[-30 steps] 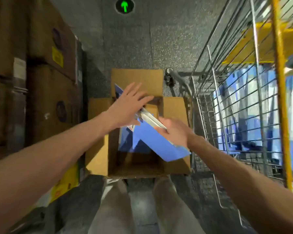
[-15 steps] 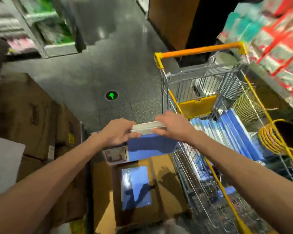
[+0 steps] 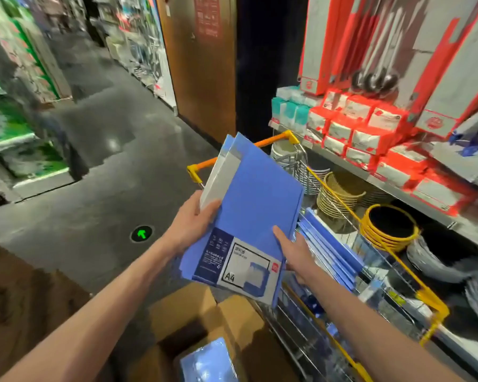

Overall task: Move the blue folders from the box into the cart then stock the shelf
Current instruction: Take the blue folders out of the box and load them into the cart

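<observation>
I hold a stack of blue folders (image 3: pixel 255 202) with an A4 label, tilted up in front of me above the box and the cart's near end. My left hand (image 3: pixel 191 220) grips the stack's left edge, thumb on top. My right hand (image 3: pixel 294 252) grips its lower right edge. Below, the open cardboard box (image 3: pixel 204 312) on the floor shows more wrapped blue folders (image 3: pixel 209 362) inside. To the right, the wire shopping cart (image 3: pixel 381 238) with orange and yellow trim holds several blue folders (image 3: pixel 331 249) standing on edge.
A shelf (image 3: pixel 398 186) on the right carries red and white packets (image 3: pixel 370 133), with baskets (image 3: pixel 340 194) and a yellow-rimmed tub (image 3: pixel 389 224) below. Brown cartons (image 3: pixel 20 299) stand at the lower left. The dark aisle floor bears a green arrow marker (image 3: pixel 142 233).
Both hands lifted the folder stack out of the box and tilted it upright over the cart's near end. My view rose from the box to the aisle and shelf.
</observation>
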`<act>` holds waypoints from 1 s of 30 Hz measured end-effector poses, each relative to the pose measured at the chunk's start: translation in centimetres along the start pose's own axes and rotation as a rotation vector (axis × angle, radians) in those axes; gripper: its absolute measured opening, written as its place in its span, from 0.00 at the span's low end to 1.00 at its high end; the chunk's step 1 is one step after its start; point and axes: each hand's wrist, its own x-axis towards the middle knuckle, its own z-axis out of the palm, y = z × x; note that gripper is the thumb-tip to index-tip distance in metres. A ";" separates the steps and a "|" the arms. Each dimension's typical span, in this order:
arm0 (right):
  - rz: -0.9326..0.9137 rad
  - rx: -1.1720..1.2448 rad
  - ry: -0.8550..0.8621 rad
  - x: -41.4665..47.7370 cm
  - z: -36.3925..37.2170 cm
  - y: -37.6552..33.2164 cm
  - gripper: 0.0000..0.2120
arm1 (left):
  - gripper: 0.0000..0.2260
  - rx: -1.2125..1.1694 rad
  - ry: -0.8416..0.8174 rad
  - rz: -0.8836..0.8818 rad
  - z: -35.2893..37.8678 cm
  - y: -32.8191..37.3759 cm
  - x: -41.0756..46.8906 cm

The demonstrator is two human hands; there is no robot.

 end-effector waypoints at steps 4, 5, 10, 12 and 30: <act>0.044 0.150 0.128 0.3 -5.3 2.4 0.32 | 0.10 0.025 -0.094 0.002 6.1 3.1 1.7; 0.074 0.168 0.139 0.2 -7.0 2.9 0.29 | 0.10 0.090 -0.135 0.003 8.0 3.8 2.2; 0.260 0.110 0.228 0.2 -13.9 5.3 0.18 | 0.12 0.304 -0.263 0.040 16.9 7.7 4.5; 0.321 0.110 0.286 1.2 -17.6 7.3 0.22 | 0.11 0.331 -0.346 0.057 22.4 8.7 5.7; 0.526 0.319 0.276 3.6 -26.3 12.8 0.25 | 0.14 0.474 -0.646 0.064 41.8 2.1 5.9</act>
